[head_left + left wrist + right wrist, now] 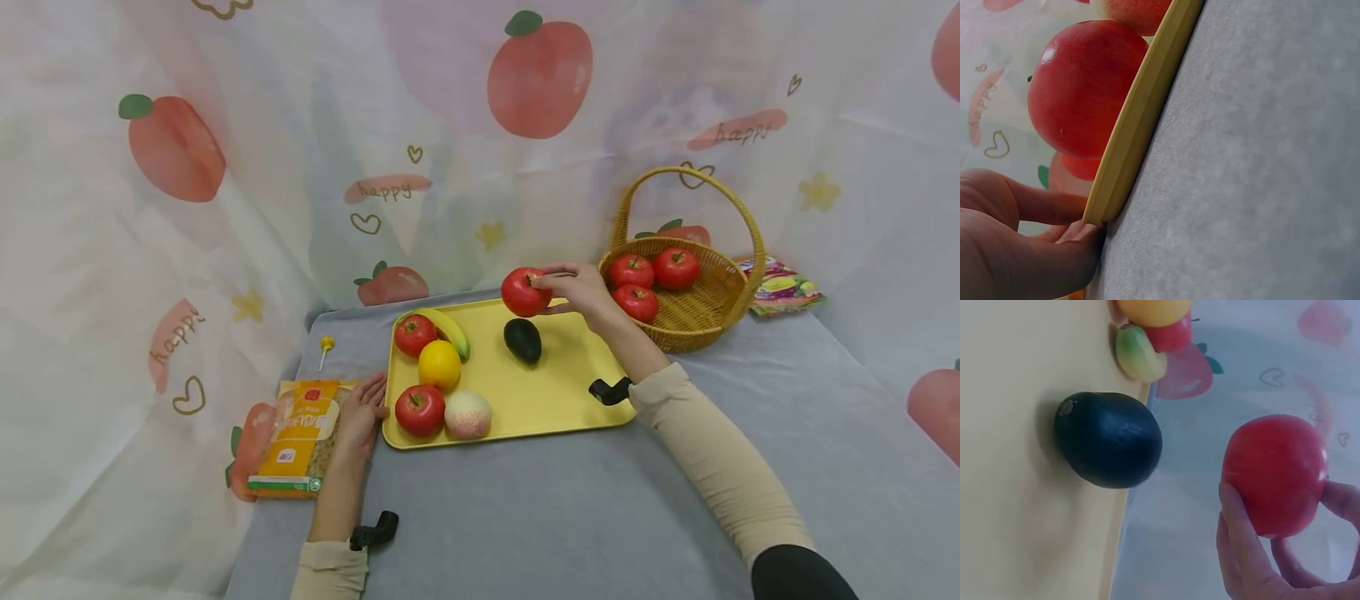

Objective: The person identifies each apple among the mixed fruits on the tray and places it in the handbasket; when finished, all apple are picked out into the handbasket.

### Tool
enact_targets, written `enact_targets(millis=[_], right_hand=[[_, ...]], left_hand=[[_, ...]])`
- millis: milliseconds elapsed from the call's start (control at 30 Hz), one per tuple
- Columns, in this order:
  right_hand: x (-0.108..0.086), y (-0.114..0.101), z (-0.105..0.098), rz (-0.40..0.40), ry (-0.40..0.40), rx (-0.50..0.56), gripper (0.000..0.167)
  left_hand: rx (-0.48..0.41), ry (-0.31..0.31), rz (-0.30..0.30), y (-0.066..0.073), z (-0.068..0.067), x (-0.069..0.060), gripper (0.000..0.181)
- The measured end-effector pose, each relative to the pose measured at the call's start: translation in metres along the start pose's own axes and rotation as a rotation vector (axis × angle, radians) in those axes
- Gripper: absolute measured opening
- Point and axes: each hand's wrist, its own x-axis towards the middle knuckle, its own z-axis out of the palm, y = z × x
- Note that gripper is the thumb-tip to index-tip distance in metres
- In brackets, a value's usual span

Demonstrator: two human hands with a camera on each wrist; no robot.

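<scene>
My right hand (577, 292) grips a red apple (522, 292) between thumb and fingers, above the far side of the yellow tray (570, 383). A dark avocado (522, 342) lies on the tray just below it; the right wrist view shows the apple (1275, 475) apart from the avocado (1110, 439). My left hand (363, 408) holds the tray's left edge, thumb at the rim (1125, 125) and fingers lower beside it. Near that edge are two red apples (420, 410), a banana (450, 329), an orange (439, 365) and a pale peach (468, 415).
A wicker basket (697, 321) with a tall handle and three red apples (632, 272) stands right of the tray. Behind it lies a colourful packet (787, 290). An orange-and-white bag (303, 433) and a yellow lollipop (326, 346) lie at the left. A printed curtain hangs behind.
</scene>
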Motion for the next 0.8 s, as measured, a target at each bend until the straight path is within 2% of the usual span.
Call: enact_targets(millis=[233,467,800], right_hand=[[-0.017,-0.009,-0.023,-0.003,0.036,-0.010,0.056],[-0.034,-0.016,-0.052,-0.035,0.084,-0.032,0.057],[-0.055,-0.020,-0.087,-0.027,0.181,0.029,0.061]], left_hand=[[-0.004,-0.013,0.004,0.000,-0.001,-0.001,0.083],[-0.005,-0.006,-0.021,-0.001,-0.002,0.000,0.083],[-0.016,-0.035,-0.023,0.000,-0.003,-0.001,0.082]])
